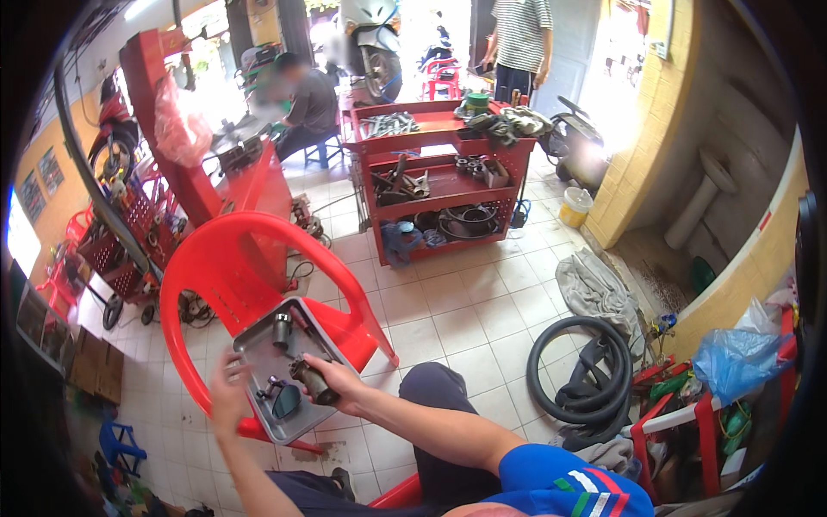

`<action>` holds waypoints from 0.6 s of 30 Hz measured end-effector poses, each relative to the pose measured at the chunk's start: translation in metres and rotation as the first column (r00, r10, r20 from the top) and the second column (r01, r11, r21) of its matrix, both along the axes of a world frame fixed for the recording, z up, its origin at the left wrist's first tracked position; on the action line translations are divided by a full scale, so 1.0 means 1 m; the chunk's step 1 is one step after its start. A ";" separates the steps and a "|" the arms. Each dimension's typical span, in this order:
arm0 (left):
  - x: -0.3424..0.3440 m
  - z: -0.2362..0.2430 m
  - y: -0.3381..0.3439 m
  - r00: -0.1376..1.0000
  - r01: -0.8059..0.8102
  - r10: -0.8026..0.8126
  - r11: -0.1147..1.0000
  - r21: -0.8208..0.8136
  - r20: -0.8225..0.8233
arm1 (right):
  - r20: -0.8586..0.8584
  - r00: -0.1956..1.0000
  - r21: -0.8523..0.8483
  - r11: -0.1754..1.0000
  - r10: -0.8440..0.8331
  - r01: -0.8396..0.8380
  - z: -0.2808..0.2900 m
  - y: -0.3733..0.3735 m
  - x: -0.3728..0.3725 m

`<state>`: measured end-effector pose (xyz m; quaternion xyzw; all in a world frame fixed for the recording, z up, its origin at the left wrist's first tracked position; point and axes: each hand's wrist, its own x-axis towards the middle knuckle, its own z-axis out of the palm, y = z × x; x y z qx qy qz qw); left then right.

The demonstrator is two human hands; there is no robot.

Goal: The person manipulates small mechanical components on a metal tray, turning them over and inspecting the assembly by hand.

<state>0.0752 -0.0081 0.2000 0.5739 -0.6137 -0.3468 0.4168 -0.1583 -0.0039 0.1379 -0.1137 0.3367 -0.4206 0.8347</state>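
Observation:
A grey metal tray (pixel 303 428) rests on the seat of a red plastic chair (pixel 226 258) in front of me. Over its near right part, my right hand (pixel 342 385) is wrapped around a dark metal cylindrical part (pixel 315 384). My left hand (pixel 229 385) hovers at the tray's left edge, slightly blurred, its fingers apart with nothing seen in them. Inside the tray, a shiny metal cylinder (pixel 282 330) stands near the far end. Small metal pieces (pixel 272 387) and a dark, flat, rounded piece (pixel 286 401) lie toward the near left.
Beyond the chair stands a red tool cart (pixel 439 194) loaded with tools and parts. A black tyre or tube (pixel 538 379) and grey cloth (pixel 594 284) lie on the tiled floor. One person sits (pixel 310 108) at the back left; another stands (pixel 520 39) behind the cart.

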 end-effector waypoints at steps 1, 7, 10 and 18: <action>0.036 -0.006 -0.010 0.996 -0.089 0.088 0.994 -0.064 -0.019 | 0.000 1.000 0.000 1.000 -0.015 0.015 0.000 0.000 -0.003; 0.232 -0.002 -0.048 0.739 -0.667 0.662 0.745 -0.001 0.122 | -0.029 0.994 -0.019 0.995 -0.103 0.102 0.004 -0.004 -0.028; 0.367 0.057 -0.001 0.626 -0.763 0.729 0.646 0.023 0.277 | 0.064 0.996 -0.096 0.993 -0.068 0.073 0.036 0.006 -0.008; 0.203 -0.052 -0.041 0.728 -0.676 0.609 0.715 0.179 0.315 | 0.009 0.997 -0.083 0.993 -0.078 0.078 -0.002 -0.001 -0.029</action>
